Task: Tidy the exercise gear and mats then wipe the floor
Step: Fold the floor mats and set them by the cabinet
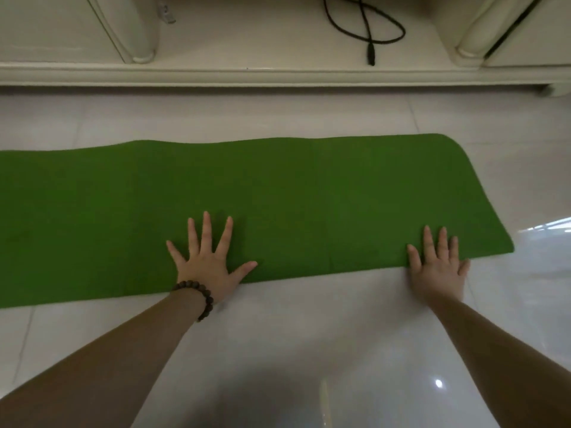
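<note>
A cream-coloured cabinet [77, 32] stands along the far side, with a rounded column [139, 29] at its left part and another rounded column [482, 29] at its right part. Between the two columns, on the low base ledge [278, 74] of the cabinet, lies a black cable [367, 26] in loops, and its plug end points to the ledge's front edge.

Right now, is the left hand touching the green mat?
Touching. The head view shows the left hand pressed flat, fingers spread, on the green mat.
</note>
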